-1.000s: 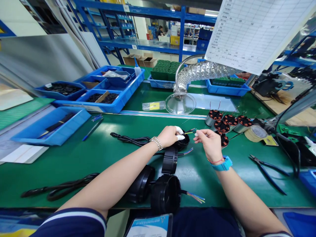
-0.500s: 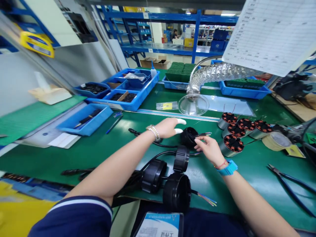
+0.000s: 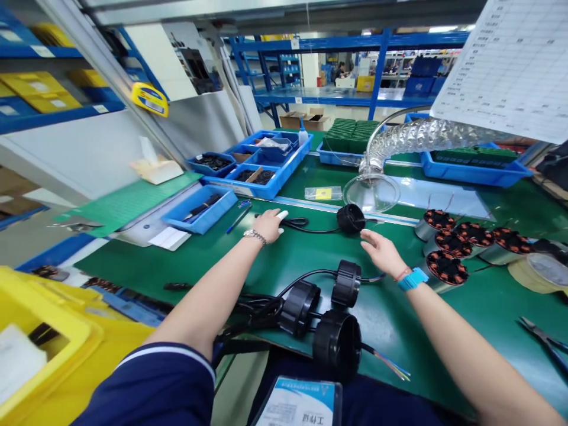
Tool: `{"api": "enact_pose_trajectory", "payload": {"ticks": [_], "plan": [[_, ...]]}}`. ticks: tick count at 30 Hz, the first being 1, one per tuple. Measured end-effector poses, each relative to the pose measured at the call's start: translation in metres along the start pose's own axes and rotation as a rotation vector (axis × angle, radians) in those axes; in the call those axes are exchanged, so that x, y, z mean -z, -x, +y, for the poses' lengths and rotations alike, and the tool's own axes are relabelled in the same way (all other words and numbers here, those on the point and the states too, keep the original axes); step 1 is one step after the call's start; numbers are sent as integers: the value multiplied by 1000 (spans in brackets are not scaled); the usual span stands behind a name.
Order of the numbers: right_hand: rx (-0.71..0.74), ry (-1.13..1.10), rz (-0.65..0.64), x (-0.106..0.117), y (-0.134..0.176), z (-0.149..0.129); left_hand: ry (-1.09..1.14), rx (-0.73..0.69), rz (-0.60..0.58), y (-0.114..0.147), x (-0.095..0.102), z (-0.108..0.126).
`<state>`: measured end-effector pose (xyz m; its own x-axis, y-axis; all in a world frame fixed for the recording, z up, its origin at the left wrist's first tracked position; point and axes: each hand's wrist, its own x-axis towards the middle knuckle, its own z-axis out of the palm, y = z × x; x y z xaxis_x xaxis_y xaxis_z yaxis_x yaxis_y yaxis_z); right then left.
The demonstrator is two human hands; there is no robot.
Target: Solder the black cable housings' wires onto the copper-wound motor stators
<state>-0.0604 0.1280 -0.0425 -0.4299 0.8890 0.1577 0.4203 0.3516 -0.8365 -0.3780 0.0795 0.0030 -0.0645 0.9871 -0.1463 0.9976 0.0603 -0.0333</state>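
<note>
to handle things well here, the left forearm should ride clear of the black cables [image 3: 261,310] beneath it, and the nearest housing [image 3: 337,343] is best left undisturbed so its splayed coloured wires [image 3: 393,364] are not bent; the same goes for the second housing [image 3: 299,309] and the ribbed ring [image 3: 346,283] beyond. the far cap [image 3: 351,219] sits past these, short of the clear hood [image 3: 371,192], and is best steered by its wall, with slack in its looped lead [image 3: 298,222] so nothing tugs

as for grip, the right hand [image 3: 382,253] is loosely curled, digits a little apart, with nothing seen in it; its fingertips are just beside the far cap, and contact is hard to judge. farther left, the left hand [image 3: 268,226] is palm down over the lead's outer end, its white-covered thumb and forefinger parted; whether the hidden fingers pinch the lead, i cannot tell
</note>
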Motion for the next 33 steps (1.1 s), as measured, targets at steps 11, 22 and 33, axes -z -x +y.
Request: {"api": "enact_pose_trajectory", "payload": {"ticks": [11, 22, 33], "plan": [[362, 646, -370, 24, 66, 17, 92, -180, -262, 177, 1, 20], [276, 682, -307, 43, 78, -2, -68, -109, -2, 152, 43, 1], [245, 849, -216, 45, 84, -57, 219, -871, -25, 48, 39, 171]]}}
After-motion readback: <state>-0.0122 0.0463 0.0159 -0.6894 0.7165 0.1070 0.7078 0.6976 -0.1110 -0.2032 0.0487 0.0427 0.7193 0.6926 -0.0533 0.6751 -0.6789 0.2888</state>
